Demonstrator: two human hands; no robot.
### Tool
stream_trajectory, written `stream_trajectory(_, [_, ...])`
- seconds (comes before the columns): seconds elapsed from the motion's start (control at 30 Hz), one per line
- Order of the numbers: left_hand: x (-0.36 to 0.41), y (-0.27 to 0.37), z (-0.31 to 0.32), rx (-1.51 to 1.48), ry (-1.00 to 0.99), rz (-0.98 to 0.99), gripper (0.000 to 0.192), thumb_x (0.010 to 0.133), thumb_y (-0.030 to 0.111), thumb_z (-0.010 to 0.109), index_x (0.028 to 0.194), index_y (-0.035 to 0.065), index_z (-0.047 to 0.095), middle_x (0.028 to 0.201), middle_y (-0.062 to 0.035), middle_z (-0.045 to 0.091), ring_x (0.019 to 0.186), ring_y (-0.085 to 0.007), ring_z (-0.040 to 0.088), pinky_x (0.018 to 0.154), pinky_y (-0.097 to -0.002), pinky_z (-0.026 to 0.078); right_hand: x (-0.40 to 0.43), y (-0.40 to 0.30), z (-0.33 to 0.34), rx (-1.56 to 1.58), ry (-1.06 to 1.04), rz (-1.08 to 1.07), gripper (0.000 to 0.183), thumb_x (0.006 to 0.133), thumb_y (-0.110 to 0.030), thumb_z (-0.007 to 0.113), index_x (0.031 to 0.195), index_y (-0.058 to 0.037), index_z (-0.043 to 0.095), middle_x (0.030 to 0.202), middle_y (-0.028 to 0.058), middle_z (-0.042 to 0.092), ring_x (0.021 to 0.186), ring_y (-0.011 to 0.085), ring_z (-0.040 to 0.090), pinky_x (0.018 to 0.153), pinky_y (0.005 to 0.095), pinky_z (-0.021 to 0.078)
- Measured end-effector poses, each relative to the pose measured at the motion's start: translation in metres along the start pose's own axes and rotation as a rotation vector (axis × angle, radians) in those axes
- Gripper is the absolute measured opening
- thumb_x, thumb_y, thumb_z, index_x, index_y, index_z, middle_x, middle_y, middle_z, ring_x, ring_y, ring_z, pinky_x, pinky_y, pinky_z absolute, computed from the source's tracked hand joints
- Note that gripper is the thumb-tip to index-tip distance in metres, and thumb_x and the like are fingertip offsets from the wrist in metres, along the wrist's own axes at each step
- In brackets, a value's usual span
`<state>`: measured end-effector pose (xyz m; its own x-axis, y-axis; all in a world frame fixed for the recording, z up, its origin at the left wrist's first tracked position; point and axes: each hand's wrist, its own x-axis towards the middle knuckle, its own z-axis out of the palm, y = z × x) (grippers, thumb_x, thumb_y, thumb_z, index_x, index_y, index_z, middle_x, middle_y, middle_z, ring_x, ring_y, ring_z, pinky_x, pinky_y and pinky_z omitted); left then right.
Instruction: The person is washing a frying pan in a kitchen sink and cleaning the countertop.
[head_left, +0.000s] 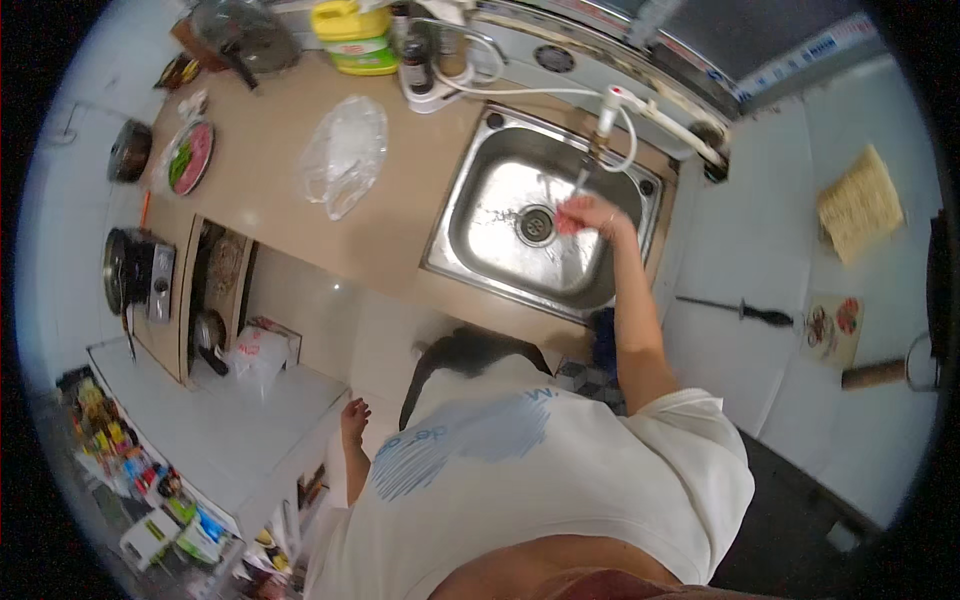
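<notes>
Under the tap (604, 120), my right hand (589, 214) reaches into a stainless steel sink (469, 202), just right of the drain strainer (536, 224). Water runs from the spout onto the hand. Its fingers are bent and look pinkish; whether something small is between them I cannot tell. My left hand (356, 416) hangs low at my side, away from the counter, with loosely curled fingers and nothing seen in it. Left of the sink, a crumpled clear plastic bag (349, 154) lies on the beige countertop (277, 210).
A plate (189, 159) holds pink and green food at the counter's far left, near a dark pot (129, 151) and a gas stove (160, 281). A yellow jug (352, 37) and bottles stand behind. A honing steel (739, 309) hangs on the right wall. Below, a cabinet compartment (217, 300) is open.
</notes>
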<state>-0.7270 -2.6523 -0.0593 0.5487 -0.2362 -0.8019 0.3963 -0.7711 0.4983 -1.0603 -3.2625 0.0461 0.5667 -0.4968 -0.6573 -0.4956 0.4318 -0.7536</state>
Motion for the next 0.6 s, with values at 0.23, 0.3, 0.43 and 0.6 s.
stream_trajectory(0.23, [-0.017,0.027,0.005,0.089,0.078,0.178,0.031,0.086,0.023,0.055,0.108,0.0018,0.057,0.085,-0.0067,0.062,0.074,-0.0148,0.060,0.065,-0.0264,0.048,0.153,0.159,-0.051,1.518,0.336,0.204,0.015,0.084,0.004,0.043,0.091,0.0066,0.056,0.082,0.0164,0.058,0.075,0.0227,0.060,0.062,0.0234,0.0559])
stream_trajectory(0.3, [-0.016,0.038,0.005,0.159,0.116,0.178,0.031,0.086,0.022,0.055,0.108,0.0005,0.057,0.083,-0.0075,0.061,0.074,-0.0153,0.060,0.068,-0.0270,0.048,0.185,0.179,-0.059,1.671,0.332,0.205,0.017,0.084,0.007,0.040,0.092,0.0075,0.055,0.085,0.0183,0.057,0.080,0.0257,0.059,0.064,0.0241,0.0563])
stream_trajectory(0.43, [-0.010,0.016,0.002,0.286,0.152,0.325,0.028,0.083,0.019,0.057,0.104,0.0004,0.059,0.084,-0.0135,0.064,0.077,-0.0211,0.063,0.069,-0.0303,0.050,0.209,0.182,-0.052,0.954,0.215,-0.260,0.015,0.080,0.003,0.041,0.090,0.0058,0.052,0.080,0.0137,0.055,0.067,0.0195,0.056,0.060,0.0286,0.0522])
stream_trajectory(0.6, [-0.067,0.106,0.038,0.585,0.288,0.460,0.024,0.082,0.017,0.057,0.100,0.0017,0.061,0.092,-0.0159,0.064,0.081,-0.0258,0.064,0.071,-0.0332,0.050,0.235,0.150,-0.039,0.826,0.379,-0.185,0.019,0.083,-0.017,0.047,0.087,-0.0002,0.054,0.077,0.0086,0.052,0.066,0.0164,0.051,0.060,0.0297,0.0460])
